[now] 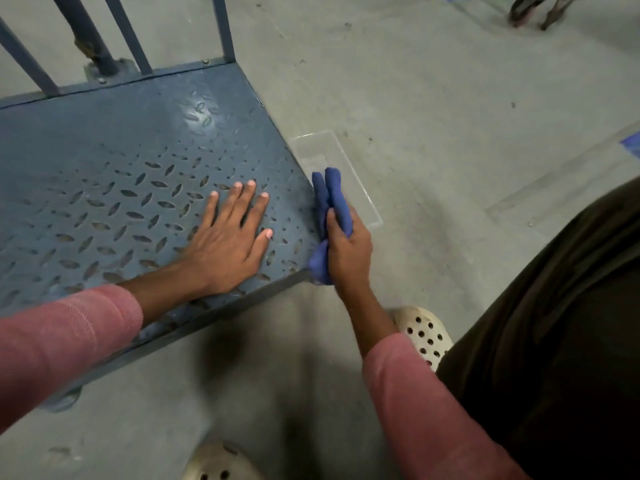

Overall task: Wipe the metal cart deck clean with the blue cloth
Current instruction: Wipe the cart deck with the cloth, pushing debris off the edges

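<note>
The metal cart deck [114, 161] is a blue-grey tread plate with raised lozenge marks, filling the left half of the head view. My left hand [228, 244] lies flat on it near the right front corner, fingers spread, holding nothing. My right hand [348, 251] is closed around the bunched blue cloth [329, 195] just off the deck's right edge, the cloth standing up from my fist and hanging below it against the corner.
A clear plastic tray [346, 168] sits on the concrete floor beside the deck's right edge, behind the cloth. Upright cart rails [131, 32] rise at the deck's far end. My pale perforated shoes [426, 334] stand near the front corner.
</note>
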